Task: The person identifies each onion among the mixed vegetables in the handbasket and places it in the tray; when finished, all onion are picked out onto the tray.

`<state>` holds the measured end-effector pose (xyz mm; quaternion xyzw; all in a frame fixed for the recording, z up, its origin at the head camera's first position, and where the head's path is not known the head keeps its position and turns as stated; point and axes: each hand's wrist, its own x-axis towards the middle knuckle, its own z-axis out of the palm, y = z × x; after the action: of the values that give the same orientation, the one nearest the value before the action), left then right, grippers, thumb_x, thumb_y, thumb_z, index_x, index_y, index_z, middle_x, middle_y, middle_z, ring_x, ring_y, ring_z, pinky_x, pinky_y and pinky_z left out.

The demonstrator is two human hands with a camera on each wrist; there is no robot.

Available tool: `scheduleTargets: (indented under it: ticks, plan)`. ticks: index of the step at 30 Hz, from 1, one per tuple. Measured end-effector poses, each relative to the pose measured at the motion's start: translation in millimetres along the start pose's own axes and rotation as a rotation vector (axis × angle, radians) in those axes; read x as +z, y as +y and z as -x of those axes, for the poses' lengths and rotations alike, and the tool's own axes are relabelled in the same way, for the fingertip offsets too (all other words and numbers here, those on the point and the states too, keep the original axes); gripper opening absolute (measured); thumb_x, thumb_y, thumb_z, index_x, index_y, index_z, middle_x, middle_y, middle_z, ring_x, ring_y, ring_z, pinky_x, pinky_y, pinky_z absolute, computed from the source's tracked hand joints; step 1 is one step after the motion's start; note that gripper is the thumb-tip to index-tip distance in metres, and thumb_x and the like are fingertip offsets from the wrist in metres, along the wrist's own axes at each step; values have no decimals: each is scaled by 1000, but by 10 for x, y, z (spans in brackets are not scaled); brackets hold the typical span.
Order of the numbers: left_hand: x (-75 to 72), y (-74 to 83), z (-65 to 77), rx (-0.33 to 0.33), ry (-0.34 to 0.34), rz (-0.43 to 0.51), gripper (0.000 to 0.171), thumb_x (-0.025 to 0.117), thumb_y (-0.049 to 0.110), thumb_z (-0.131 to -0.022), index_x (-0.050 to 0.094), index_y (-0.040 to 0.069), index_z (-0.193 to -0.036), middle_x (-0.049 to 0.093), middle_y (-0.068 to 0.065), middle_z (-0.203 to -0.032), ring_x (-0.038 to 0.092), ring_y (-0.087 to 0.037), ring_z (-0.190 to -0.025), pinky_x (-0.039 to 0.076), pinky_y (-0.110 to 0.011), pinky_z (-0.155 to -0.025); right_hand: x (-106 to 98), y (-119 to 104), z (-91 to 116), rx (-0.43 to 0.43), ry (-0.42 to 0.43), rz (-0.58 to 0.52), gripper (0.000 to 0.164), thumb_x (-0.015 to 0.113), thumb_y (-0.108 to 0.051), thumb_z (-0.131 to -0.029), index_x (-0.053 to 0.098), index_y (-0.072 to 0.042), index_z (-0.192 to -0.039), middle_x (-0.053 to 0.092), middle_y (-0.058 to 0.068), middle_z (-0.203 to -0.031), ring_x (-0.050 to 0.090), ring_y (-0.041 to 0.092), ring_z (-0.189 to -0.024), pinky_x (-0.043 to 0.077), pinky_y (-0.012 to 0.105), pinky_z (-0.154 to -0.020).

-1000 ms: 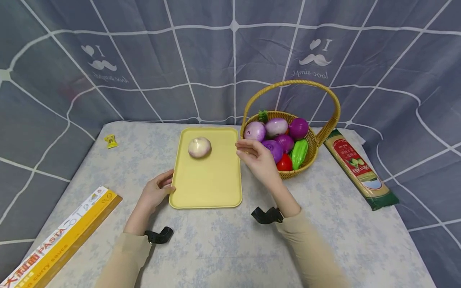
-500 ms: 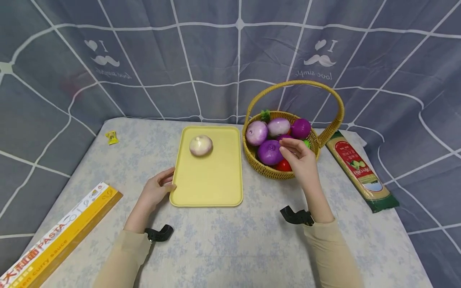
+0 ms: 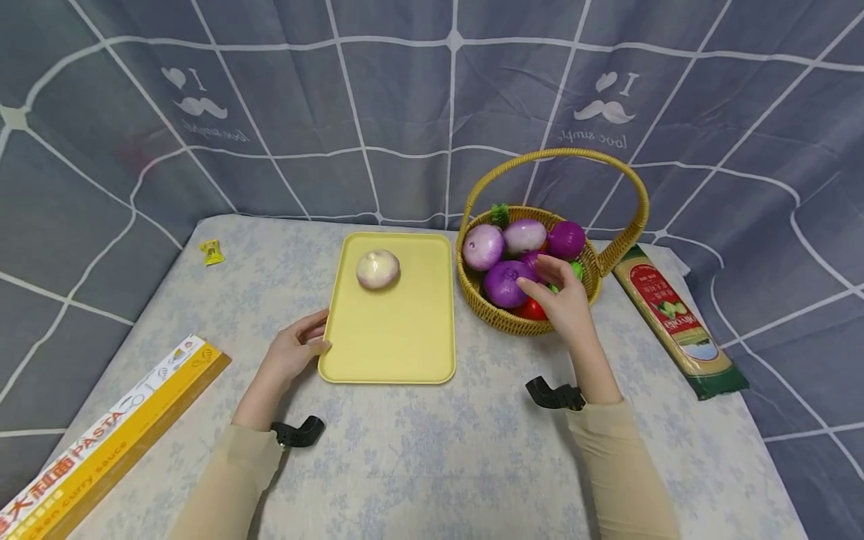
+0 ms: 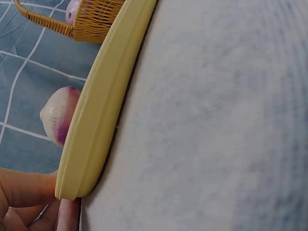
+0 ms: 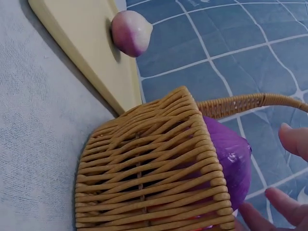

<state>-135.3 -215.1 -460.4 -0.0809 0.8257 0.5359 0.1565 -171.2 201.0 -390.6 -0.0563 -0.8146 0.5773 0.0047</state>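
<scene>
A yellow tray [image 3: 388,337] lies on the table with a white and purple onion [image 3: 378,269] near its back left. My left hand [image 3: 290,352] pinches the tray's left edge; in the left wrist view the thumb [image 4: 29,187] is on one side of the rim and fingers on the other. Above the front right of a wicker basket [image 3: 496,319] hovers my right hand [image 3: 563,300], thumb and fingers apart. A dark purple onion [image 3: 508,283] in the basket sits just beside its thumb. The right hand partly covers a green vegetable [image 3: 577,270] and a red tomato [image 3: 531,309].
More purple onions [image 3: 483,247] fill the basket, whose tall handle [image 3: 560,154] arches overhead. A pasta packet [image 3: 675,315] lies right of it. At the left are a long pasta box [image 3: 115,435] and a small yellow wrapped candy [image 3: 211,253]. A grey curtain [image 3: 405,112] hangs behind.
My right hand has moved rightward from beside the tray to over the basket, then dipped slightly toward the vegetables. My left hand stays at the tray's edge. The head view has shifted slightly.
</scene>
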Motion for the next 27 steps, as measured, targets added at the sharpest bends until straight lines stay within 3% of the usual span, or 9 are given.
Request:
scheduleTargets:
  ticks: [17, 27]
  plan:
    - [8, 6, -10, -15, 11, 20, 64, 59, 3, -97, 33, 13, -155, 46, -21, -148, 47, -35, -135, 48, -41, -106, 135, 34, -136, 66, -65, 169, 81, 76, -33, -86, 34, -4, -150, 37, 19, -154, 34, 34, -144, 29, 45, -121]
    - [14, 15, 0, -26, 19, 26, 64, 59, 4, -97, 33, 14, -155, 45, -21, -149, 47, -35, -135, 49, -40, -105, 141, 46, -113, 67, -14, 125, 80, 79, -33, -84, 39, -6, -148, 43, 17, -150, 40, 32, -139, 32, 42, -119]
